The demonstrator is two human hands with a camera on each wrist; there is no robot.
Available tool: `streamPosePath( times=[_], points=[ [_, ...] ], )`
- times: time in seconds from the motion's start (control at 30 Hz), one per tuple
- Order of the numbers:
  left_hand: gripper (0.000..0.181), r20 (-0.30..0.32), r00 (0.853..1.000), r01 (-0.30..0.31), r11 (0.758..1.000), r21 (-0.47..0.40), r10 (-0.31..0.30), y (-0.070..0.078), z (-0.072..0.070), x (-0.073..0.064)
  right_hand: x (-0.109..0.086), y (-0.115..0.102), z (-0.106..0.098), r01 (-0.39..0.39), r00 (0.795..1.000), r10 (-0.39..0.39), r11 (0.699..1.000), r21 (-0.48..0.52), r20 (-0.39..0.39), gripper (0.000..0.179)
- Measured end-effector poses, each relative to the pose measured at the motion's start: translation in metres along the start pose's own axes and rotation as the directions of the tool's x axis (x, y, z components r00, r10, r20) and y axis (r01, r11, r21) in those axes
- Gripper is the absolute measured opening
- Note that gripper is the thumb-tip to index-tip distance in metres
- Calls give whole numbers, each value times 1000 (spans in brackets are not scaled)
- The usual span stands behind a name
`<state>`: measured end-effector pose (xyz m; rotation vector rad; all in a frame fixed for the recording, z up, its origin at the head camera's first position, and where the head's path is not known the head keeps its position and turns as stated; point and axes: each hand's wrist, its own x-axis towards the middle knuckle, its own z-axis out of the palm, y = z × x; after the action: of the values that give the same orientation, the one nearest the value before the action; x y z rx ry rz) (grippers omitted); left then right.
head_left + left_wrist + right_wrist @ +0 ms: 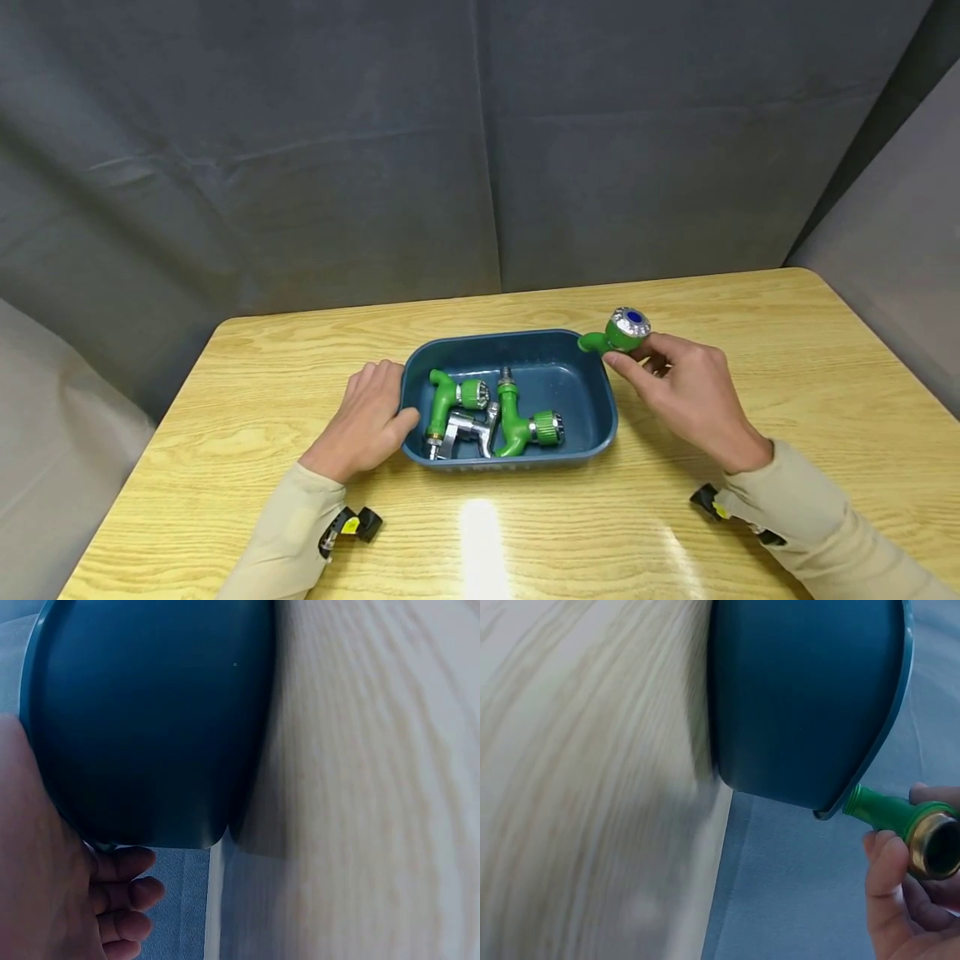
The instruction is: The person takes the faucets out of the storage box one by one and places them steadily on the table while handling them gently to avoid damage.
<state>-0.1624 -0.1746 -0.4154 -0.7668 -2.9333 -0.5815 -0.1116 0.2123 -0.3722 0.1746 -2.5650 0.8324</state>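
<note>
My right hand [693,396] pinches a green plastic tap [620,332] above the right rear corner of a dark blue tub [600,454]. The tap's silver-rimmed knob with a blue centre faces up in the head view; its brass-coloured threaded end [934,844] shows in the right wrist view. At the tub's left end, my left hand [367,417] grips the rim, thumb at the edge and fingers outside. Inside the tub lie a green tap [444,400] at the left, a chrome tap [467,429] beside it, and another green tap [513,421] near the middle.
The tub stands on a wood-grain table [810,375]. Grey cloth [315,167] hangs behind the table's back edge, and paler cloth lies at both sides. A strap with a small camera [348,529] sits on the left wrist, another [712,502] on the right.
</note>
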Motion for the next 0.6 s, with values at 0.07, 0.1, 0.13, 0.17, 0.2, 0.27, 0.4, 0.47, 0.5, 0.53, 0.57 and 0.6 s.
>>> streamPosePath(
  times=[0.07,0.1,0.13,0.17,0.2,0.27,0.4,0.47,0.5,0.53,0.57,0.6],
  points=[
    [32,4,1000,0,1000,-1,0,0,0,0,0,1,1,-11,1000,11,1000,3,1,25],
    [32,5,1000,1,1000,-2,-1,0,0,0,1,2,2,-15,1000,15,1000,2,-1,25],
    [32,7,1000,2,1000,-3,-2,0,0,0,1,3,2,-20,1000,20,1000,1,-3,25],
    [32,8,1000,2,1000,-3,-2,0,0,0,1,4,2,-26,1000,26,1000,2,-6,25],
    [32,9,1000,2,1000,-2,-2,0,-1,0,1,5,3,-31,999,31,999,5,-9,25],
    [32,8,1000,3,1000,-1,-3,0,-1,-1,2,6,3,-43,999,44,999,10,-11,25],
    [31,1,1000,0,1000,0,0,0,-1,-1,2,8,4,-64,998,64,998,19,-10,25],
    [31,1,1000,-1,1000,0,1,0,-1,-1,2,9,4,-72,997,72,997,20,-15,26],
    [31,4,1000,0,1000,-1,0,0,-1,-1,2,9,4,-75,997,75,997,19,-18,27],
    [31,6,1000,1,1000,0,-1,0,-1,-1,2,10,5,-80,997,80,997,19,-21,27],
    [31,9,1000,1,1000,0,-1,0,-1,0,2,11,5,-83,996,84,996,17,-24,28],
    [31,10,1000,2,1000,0,-2,0,-1,0,2,12,5,-87,996,87,996,16,-26,28]
  ],
)
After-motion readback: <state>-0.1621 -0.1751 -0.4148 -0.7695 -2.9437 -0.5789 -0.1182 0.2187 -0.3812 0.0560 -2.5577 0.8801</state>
